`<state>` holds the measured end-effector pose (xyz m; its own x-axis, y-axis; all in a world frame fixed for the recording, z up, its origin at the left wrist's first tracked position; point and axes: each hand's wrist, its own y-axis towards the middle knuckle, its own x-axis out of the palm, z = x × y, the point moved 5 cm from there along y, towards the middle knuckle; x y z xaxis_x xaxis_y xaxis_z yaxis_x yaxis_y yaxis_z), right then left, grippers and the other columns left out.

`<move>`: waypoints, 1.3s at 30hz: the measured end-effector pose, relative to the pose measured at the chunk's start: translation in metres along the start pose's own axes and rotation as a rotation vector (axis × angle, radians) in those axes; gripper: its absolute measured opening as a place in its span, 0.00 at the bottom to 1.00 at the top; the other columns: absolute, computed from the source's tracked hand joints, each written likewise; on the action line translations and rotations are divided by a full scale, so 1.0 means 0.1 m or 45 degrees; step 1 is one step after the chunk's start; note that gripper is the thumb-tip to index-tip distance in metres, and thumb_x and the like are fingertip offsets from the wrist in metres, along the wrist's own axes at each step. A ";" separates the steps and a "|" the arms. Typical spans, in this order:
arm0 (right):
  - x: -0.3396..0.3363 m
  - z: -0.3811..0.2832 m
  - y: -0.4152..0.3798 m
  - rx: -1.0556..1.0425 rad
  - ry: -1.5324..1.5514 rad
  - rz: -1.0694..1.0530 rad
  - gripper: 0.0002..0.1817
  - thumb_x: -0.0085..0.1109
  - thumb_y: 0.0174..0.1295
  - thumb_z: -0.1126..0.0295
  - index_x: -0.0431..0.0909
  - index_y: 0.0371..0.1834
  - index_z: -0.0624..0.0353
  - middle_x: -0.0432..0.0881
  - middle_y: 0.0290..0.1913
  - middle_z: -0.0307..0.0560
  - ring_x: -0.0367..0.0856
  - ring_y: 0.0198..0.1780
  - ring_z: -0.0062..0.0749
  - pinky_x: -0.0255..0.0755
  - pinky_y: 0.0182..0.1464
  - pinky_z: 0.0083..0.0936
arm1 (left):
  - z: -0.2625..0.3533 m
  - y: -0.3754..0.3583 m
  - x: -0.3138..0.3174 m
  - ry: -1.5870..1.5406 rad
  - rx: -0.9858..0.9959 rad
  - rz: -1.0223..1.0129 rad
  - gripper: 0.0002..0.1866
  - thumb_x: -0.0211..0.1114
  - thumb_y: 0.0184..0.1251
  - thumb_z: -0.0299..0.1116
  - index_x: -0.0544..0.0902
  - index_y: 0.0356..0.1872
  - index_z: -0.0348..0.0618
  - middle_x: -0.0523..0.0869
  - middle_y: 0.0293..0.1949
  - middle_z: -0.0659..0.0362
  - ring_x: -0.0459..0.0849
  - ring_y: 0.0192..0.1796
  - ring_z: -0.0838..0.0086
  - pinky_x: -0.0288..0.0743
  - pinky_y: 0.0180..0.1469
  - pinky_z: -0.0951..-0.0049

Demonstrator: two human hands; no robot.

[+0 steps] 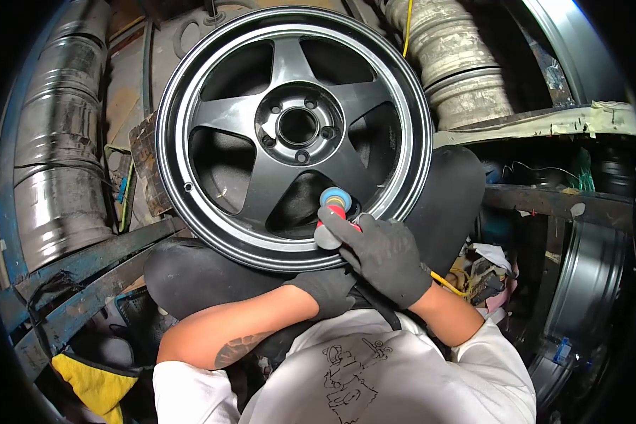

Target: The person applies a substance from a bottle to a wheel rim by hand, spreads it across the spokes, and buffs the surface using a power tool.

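Observation:
A dark five-spoke wheel rim [274,185] with a silvery lip lies tilted across my lap. In my right hand [387,256], gloved in black, is a small red power tool [337,210] with a round blue pad [335,197], held over the lower part of the rim, near a gap between two spokes. The fingers wrap round the tool. My left hand [326,291], also in a black glove, is at the rim's bottom edge close to my body; its fingers are hidden under the rim.
Stacked silvery rims [56,155] stand at the left, and dusty ones [454,63] at the upper right. A metal rack [558,203] holds more rims at the right. A yellow cloth [95,385] hangs at the lower left. A yellow hose [446,284] runs beside my right wrist.

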<state>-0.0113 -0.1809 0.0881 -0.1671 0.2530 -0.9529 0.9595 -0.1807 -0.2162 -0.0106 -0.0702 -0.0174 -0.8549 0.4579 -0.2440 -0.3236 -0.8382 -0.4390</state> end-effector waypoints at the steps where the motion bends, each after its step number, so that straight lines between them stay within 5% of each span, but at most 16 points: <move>1: -0.05 -0.01 -0.02 -0.012 0.041 0.003 0.37 0.70 0.61 0.64 0.73 0.77 0.35 0.76 0.32 0.46 0.80 0.29 0.42 0.74 0.35 0.41 | -0.02 0.02 0.03 0.013 0.021 0.014 0.33 0.64 0.71 0.40 0.70 0.75 0.39 0.80 0.67 0.39 0.82 0.65 0.46 0.76 0.70 0.55; 10: -0.20 0.13 -0.10 -0.057 0.032 0.046 0.37 0.71 0.60 0.63 0.74 0.77 0.36 0.76 0.30 0.43 0.80 0.28 0.39 0.76 0.35 0.38 | 0.04 -0.04 -0.05 0.058 -0.104 -0.061 0.33 0.60 0.72 0.44 0.70 0.74 0.38 0.83 0.61 0.39 0.85 0.61 0.46 0.80 0.64 0.51; 13: -0.39 0.31 -0.22 -0.058 0.037 0.191 0.41 0.74 0.56 0.68 0.73 0.77 0.45 0.79 0.36 0.44 0.82 0.33 0.42 0.75 0.38 0.38 | 0.02 -0.05 -0.02 0.074 -0.139 -0.077 0.35 0.60 0.72 0.46 0.69 0.76 0.39 0.84 0.59 0.40 0.86 0.60 0.47 0.80 0.62 0.51; 14: -0.40 0.45 -0.30 0.044 0.029 0.154 0.45 0.74 0.54 0.72 0.69 0.79 0.49 0.84 0.45 0.48 0.86 0.41 0.44 0.81 0.47 0.38 | 0.02 -0.05 -0.02 0.081 -0.151 -0.077 0.36 0.61 0.73 0.47 0.68 0.77 0.39 0.84 0.58 0.40 0.86 0.59 0.48 0.79 0.63 0.52; 18: -0.51 0.87 -0.47 0.509 0.857 0.464 0.40 0.68 0.60 0.81 0.68 0.78 0.55 0.80 0.69 0.51 0.84 0.61 0.33 0.78 0.63 0.32 | 0.07 -0.07 -0.07 0.082 -0.218 -0.139 0.36 0.61 0.73 0.47 0.68 0.78 0.41 0.84 0.60 0.41 0.85 0.62 0.49 0.79 0.64 0.53; 20: -0.51 1.07 -0.50 0.389 0.730 0.561 0.41 0.69 0.63 0.80 0.63 0.81 0.57 0.79 0.66 0.50 0.82 0.58 0.31 0.79 0.60 0.27 | 0.09 -0.08 -0.09 0.101 -0.220 -0.152 0.36 0.60 0.74 0.47 0.67 0.80 0.43 0.84 0.61 0.41 0.85 0.63 0.49 0.79 0.64 0.53; 22: -0.41 1.19 -0.55 0.539 1.266 0.579 0.43 0.69 0.63 0.80 0.60 0.82 0.55 0.78 0.63 0.51 0.83 0.55 0.29 0.80 0.58 0.26 | 0.10 -0.05 -0.07 0.099 -0.198 -0.168 0.37 0.60 0.74 0.47 0.66 0.80 0.43 0.84 0.62 0.41 0.85 0.63 0.49 0.79 0.64 0.52; 25: -0.48 1.16 -0.55 0.616 1.391 0.563 0.43 0.68 0.65 0.79 0.58 0.83 0.55 0.77 0.61 0.50 0.82 0.53 0.28 0.81 0.56 0.26 | 0.12 -0.08 -0.08 0.113 -0.163 -0.130 0.36 0.59 0.74 0.46 0.66 0.80 0.42 0.83 0.63 0.41 0.85 0.63 0.49 0.79 0.64 0.52; 34: -0.26 0.85 -0.22 0.490 1.349 0.023 0.40 0.70 0.69 0.73 0.60 0.82 0.54 0.78 0.61 0.45 0.81 0.56 0.25 0.80 0.56 0.26 | 0.11 -0.06 -0.09 0.112 -0.217 -0.153 0.36 0.59 0.74 0.45 0.68 0.79 0.41 0.83 0.63 0.42 0.85 0.63 0.49 0.79 0.65 0.53; 38: -0.27 0.65 0.10 0.372 0.878 -0.370 0.38 0.68 0.71 0.63 0.61 0.82 0.47 0.85 0.55 0.55 0.88 0.53 0.41 0.79 0.57 0.36 | 0.13 -0.07 -0.11 0.145 -0.199 -0.164 0.36 0.59 0.74 0.45 0.67 0.79 0.41 0.83 0.62 0.42 0.85 0.63 0.50 0.78 0.65 0.53; 39: -0.25 0.65 0.16 0.302 0.813 -0.355 0.38 0.66 0.72 0.58 0.60 0.82 0.45 0.86 0.54 0.61 0.88 0.53 0.54 0.78 0.58 0.41 | 0.13 -0.07 -0.11 0.131 -0.188 -0.162 0.36 0.59 0.74 0.46 0.68 0.79 0.41 0.83 0.62 0.42 0.85 0.63 0.50 0.78 0.65 0.53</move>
<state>-0.0067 -0.2518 0.0951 -0.1636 0.8110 -0.5618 0.8137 -0.2111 -0.5417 -0.0042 -0.0731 -0.0008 -0.7623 0.5916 -0.2625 -0.3568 -0.7226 -0.5921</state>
